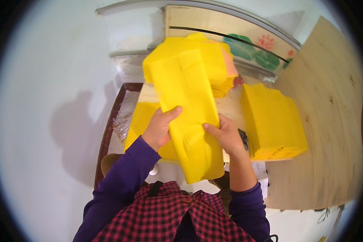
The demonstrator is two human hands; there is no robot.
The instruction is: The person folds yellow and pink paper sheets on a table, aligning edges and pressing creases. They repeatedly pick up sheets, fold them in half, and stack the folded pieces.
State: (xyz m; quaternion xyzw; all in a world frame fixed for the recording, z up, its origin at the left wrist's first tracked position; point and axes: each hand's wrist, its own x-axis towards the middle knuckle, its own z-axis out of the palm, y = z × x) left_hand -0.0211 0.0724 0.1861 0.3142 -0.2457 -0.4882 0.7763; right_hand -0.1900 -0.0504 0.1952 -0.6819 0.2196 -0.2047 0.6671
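Between my hands is a long folded piece of yellow fabric (189, 117), held up at a tilt above the table's near edge. My left hand (162, 126) is closed on its left edge, thumb lying on the top face. On the opposite edge my right hand (226, 135) grips it, the thumb pressed on top and the other fingers hidden behind. Beyond the fabric rises a tall yellow stack (213, 52) with a pink-orange piece (228, 62) at its right side. Another neat yellow stack (272, 121) stands to the right. More yellow fabric (143, 119) lies by my left hand.
The pale wooden table (230, 105) carries the stacks. A wooden panel (322, 121) stands along the right, and a board painted with flowers and leaves (258, 46) at the back. Clear plastic wrap (126, 115) lies left, beside a dark red frame (109, 133). A black item (243, 138) sits near my right hand.
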